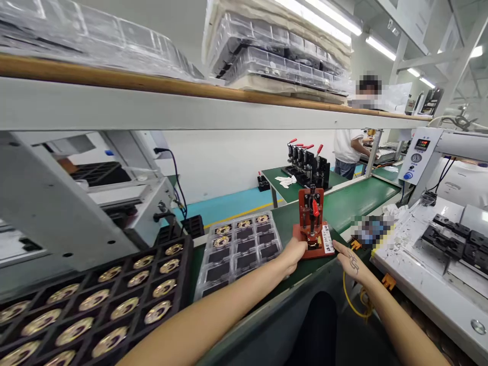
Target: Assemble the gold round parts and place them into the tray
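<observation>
A small red-brown toggle clamp fixture (305,216) with a red handle stands on the green bench, a white handwritten label on its base. A gold-coloured round part (314,245) shows low in the fixture, under the clamp. My left hand (295,252) is at the left front of the base, fingers curled in towards that part; whatever is between them is hidden. Beside the label, my right hand (347,258) reaches to the right edge of the base with its fingers stretched out. A clear plastic tray (232,272) with several gold parts lies left of the fixture.
A black divided tray (186,274) of gold ring-shaped parts fills the near left. On the right is a white machine (412,269) with a control box (422,152). A shelf (190,109) crosses above. Several black clamps (308,162) and a co-worker (348,150) are behind.
</observation>
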Demonstrator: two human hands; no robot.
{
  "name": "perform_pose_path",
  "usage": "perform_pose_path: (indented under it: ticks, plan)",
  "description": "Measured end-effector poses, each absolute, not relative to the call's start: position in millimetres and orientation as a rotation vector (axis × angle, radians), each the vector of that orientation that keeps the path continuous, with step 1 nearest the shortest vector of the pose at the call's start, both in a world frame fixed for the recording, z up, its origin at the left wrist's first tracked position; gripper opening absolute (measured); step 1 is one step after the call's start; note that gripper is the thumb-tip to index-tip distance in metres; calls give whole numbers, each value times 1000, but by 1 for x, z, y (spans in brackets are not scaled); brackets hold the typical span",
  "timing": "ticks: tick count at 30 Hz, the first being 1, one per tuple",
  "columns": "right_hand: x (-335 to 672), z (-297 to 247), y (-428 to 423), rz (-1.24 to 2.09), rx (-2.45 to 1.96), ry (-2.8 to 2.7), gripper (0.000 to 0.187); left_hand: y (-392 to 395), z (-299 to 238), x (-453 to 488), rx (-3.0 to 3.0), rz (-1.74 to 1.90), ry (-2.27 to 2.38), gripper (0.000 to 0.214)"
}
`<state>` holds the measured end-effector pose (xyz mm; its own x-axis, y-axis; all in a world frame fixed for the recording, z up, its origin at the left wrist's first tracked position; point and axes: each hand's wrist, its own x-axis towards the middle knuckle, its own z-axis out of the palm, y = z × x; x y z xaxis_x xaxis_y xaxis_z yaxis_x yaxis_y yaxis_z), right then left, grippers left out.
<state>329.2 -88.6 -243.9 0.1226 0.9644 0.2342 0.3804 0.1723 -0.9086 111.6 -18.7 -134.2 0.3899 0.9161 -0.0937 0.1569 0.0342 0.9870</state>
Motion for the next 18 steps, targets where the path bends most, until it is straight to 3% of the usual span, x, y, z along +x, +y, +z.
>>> perform_pose_path:
  ticks: [4, 12, 18]
  plan:
    - [336, -250, -93, 756, -1419, -1409, 64, -25, -133, 111, 1430, 778, 984, 44]
    - [332, -240, -105, 730, -1479, -1388, 65, -30, -128, 105, 1684, 753, 956, 59]
    - [331, -212, -156, 652, -1502, -1397, 66, 4, -92, 28, 2067, 767, 1187, 42]
